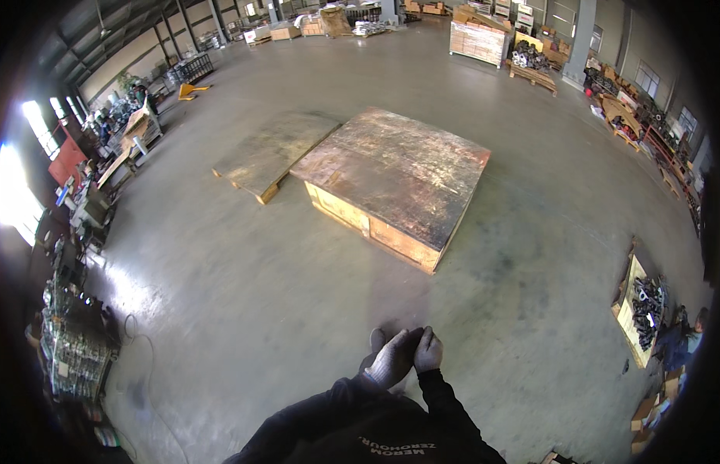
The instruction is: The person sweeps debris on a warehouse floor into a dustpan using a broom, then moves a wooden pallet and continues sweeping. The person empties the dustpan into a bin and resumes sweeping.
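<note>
The head view looked down across a warehouse floor (pixel 244 286) of grey concrete. Near the lower edge, the person's two gloved hands met in front of the chest, dark sleeves (pixel 445 402) rising toward them. The left hand (pixel 391 361) and the right hand (pixel 428 352) touched each other, fingers curled inward; whether they held anything could not be told. Just beyond the hands showed the toe of a dark shoe (pixel 377 338) on the floor.

Farther off from the hands, straight ahead, sat a big wooden platform (pixel 398 174) with a worn, rust-stained top. A lower flat pallet (pixel 275 151) lay touching the platform's left corner. Well to the right of the platform, a smaller pallet (pixel 631 309) carried dark metal parts (pixel 648 303), and a crouching person (pixel 681 340) was just beside it. Far to the platform's left stood stacked racks (pixel 73 348) along the wall.
</note>
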`<state>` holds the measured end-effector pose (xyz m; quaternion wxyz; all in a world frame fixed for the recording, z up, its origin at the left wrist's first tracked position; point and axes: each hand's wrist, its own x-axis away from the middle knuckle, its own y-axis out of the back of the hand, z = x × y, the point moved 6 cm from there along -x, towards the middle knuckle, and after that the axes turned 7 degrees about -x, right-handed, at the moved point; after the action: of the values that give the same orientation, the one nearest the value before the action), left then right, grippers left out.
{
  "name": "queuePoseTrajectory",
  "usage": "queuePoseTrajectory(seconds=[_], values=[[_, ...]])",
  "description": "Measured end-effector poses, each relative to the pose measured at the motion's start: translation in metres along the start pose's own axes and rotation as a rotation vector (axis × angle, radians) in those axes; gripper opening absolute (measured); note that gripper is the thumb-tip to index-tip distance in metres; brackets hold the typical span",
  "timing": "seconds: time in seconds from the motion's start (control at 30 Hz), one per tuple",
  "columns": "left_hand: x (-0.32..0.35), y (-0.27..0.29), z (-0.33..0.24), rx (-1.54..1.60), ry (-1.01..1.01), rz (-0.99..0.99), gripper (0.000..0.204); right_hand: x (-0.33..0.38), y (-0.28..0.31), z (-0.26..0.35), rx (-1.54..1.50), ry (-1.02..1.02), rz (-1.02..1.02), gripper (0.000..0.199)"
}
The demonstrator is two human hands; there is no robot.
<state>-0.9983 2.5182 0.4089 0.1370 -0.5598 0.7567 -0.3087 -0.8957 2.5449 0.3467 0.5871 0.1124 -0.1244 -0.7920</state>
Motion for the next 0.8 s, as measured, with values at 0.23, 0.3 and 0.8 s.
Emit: queuePoseTrajectory(seconds=[0.23, 0.3, 0.8], values=[[-0.131, 0.016, -0.01, 0.424, 0.188, 0.221, 0.032, -0.12, 0.002, -0.018, -0.225, -0.153, 0.2, 0.044], [-0.162, 0.031, -0.017, 0.375, 0.37, 0.138, 0.032, -0.149, 0.005, -0.015, -0.249, -0.14, 0.166, 0.038], [-0.074, 0.371, 0.005, -1.167, 0.564, 0.102, 0.027, -0.158, 0.143, -0.264, 0.488, -0.791, 0.478, 0.021]])
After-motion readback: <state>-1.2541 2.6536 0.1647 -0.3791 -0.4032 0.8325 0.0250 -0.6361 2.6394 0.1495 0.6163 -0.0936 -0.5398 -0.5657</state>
